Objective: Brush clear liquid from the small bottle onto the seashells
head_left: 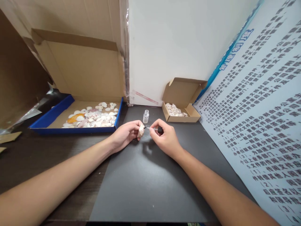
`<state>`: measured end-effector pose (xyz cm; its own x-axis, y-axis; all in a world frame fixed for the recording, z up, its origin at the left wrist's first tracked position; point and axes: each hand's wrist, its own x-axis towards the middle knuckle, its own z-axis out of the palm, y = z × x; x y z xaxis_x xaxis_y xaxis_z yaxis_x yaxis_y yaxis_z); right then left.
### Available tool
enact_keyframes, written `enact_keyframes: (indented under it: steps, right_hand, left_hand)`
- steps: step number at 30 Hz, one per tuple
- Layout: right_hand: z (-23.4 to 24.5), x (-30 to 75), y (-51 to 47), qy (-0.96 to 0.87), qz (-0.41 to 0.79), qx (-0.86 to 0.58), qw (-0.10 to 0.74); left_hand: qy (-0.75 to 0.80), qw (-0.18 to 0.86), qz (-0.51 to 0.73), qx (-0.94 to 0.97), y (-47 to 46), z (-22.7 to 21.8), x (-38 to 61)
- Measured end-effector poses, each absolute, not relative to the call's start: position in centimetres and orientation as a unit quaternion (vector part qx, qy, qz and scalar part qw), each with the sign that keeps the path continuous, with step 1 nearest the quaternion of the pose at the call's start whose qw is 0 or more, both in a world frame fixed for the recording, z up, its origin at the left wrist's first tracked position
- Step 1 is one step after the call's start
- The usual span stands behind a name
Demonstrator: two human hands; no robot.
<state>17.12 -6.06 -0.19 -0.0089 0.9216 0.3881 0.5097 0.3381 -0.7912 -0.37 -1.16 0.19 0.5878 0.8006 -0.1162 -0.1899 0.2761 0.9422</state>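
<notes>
Indoors, pinching a knobbly seashell (140, 132) in the left hand (125, 135), holding a black-capped applicator (160, 129) up to it in the right hand (166, 138), uncapped clear bottle (146, 117) just beyond both.

Single head-worn view, facing forward and down (the wearer's own angle), close above a grey mat (136, 191)

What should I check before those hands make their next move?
1. Shell held by the left hand: ok.
2. Black-capped applicator held by the right hand: ok.
3. Applicator's tip touching the shell: cannot tell; too small to see.
4. Glass bottle standing upright: ok.
5. Bottle closed against spills: not ok; its mouth is uncovered.
6. Blue box and small box open: ok.
</notes>
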Motion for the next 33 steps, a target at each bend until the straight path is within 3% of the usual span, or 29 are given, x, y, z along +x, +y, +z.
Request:
enact_keyframes:
  steps: [9,15,33]
  right_hand:
    - [-0.06,16.90,-6.26,-0.701,0.262,-0.462,0.475]
    - [-0.17,17.24,-5.94,-0.672,0.230,-0.526,0.468]
    - [-0.04,17.33,-6.04,-0.663,0.260,-0.510,0.483]
  left_hand:
    - [0.308,0.737,0.338,0.498,-1.26,0.23,-0.42]
    - [0.320,0.730,0.337,0.501,-1.30,0.33,-0.37]
    - [0.324,0.722,0.323,0.519,-1.24,0.18,-0.43]
